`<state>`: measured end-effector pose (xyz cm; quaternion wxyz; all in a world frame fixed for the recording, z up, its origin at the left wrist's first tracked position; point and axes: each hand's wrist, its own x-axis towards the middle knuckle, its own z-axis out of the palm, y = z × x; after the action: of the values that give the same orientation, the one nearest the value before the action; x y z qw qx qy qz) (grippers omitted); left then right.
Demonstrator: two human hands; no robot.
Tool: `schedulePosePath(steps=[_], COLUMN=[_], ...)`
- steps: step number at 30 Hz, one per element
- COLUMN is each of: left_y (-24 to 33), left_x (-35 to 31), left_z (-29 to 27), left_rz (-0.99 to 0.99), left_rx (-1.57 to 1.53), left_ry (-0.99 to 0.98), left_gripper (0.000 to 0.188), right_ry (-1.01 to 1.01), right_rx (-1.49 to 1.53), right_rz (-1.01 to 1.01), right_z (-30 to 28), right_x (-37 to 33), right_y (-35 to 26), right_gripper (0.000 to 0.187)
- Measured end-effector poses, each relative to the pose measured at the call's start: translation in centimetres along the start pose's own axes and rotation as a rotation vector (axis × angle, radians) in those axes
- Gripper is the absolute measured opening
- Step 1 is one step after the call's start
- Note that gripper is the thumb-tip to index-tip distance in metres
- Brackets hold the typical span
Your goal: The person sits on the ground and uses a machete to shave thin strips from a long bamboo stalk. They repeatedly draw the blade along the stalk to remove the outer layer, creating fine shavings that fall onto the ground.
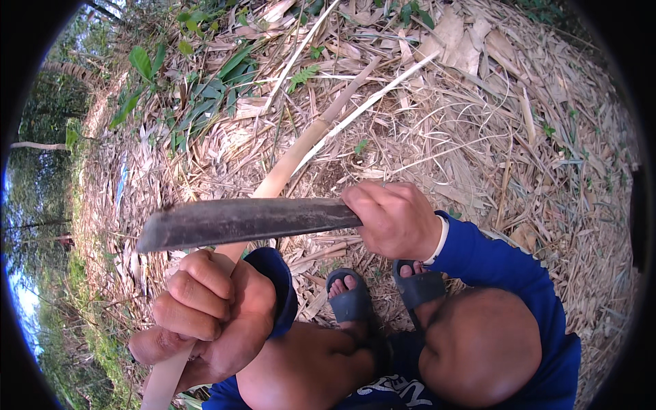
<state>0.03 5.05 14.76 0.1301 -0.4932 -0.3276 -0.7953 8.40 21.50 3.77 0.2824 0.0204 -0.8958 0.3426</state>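
My left hand (198, 307) is closed in a fist around a long, pale bamboo strip (287, 167). The strip slants from the lower left up to the ground at the top middle, and a node shows partway along it. My right hand (393, 217) grips a machete (253, 220) whose handle is hidden in the fist. Its broad dark blade points left and lies across the strip, just beyond my left hand. Whether the edge touches the strip I cannot tell.
Dry bamboo sheaths and shavings (465, 157) litter the ground. A thin, whitish split strip (369, 106) lies beside the held one. Green leaves (219, 89) grow at the upper left. My sandalled feet (348, 294) and bent knees are below the blade.
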Motion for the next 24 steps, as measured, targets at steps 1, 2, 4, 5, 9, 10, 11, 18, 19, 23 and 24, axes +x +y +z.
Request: schedulePosePath(steps=[1, 2, 4, 5, 9, 10, 11, 18, 19, 23, 24], left_y=[0.1, 0.2, -0.6, -1.2, 0.1, 0.0, -0.1, -0.1, 0.2, -0.1, 0.1], left_x=[0.1, 0.1, -0.2, -0.6, 0.1, 0.0, -0.1, -0.3, 0.2, 0.2, 0.3], left_z=[0.0, -0.1, 1.0, 1.5, 0.4, 0.5, 0.6, 1.6, 1.6, 0.9, 0.8], left_rz=[-0.004, -0.009, -0.053, -0.078, -0.015, -0.017, -0.019, 0.019, 0.029, 0.053, 0.056], left_rx=[-0.018, -0.036, -0.007, -0.003, 0.045, 0.043, 0.042, 0.013, 0.006, 0.045, 0.047], left_ry=[-0.007, -0.013, 0.036, 0.068, 0.043, 0.031, 0.021, 0.039, 0.051, 0.119, 0.13], left_gripper=[0.046, 0.045, 0.045, 0.045, 0.043, 0.043, 0.043, 0.042, 0.043, 0.052, 0.052], right_ry=[0.007, 0.013, -0.109, -0.15, -0.158, -0.14, -0.11, -0.361, -0.261, -0.105, -0.074], right_rx=[-0.021, -0.043, -0.151, -0.226, -0.13, -0.086, -0.085, -0.389, -0.318, -0.046, -0.031], right_rz=[0.005, 0.01, 0.201, 0.25, 0.19, 0.122, 0.006, 0.509, 0.418, 0.11, 0.048], right_z=[0.3, 0.6, 0.4, 0.0, -0.5, -0.9, -0.9, -1.4, -1.5, -1.8, -1.4], right_x=[-0.1, -0.2, 0.0, -0.2, 0.0, 0.3, 0.3, 1.2, 1.3, 0.6, 0.4], right_y=[0.5, 1.2, 3.8, 4.8, 0.9, 0.0, -0.4, 7.4, 6.2, 0.6, 0.3], right_gripper=[0.008, 0.008, 0.01, 0.01, 0.009, 0.009, 0.008, 0.011, 0.011, 0.01, 0.011])
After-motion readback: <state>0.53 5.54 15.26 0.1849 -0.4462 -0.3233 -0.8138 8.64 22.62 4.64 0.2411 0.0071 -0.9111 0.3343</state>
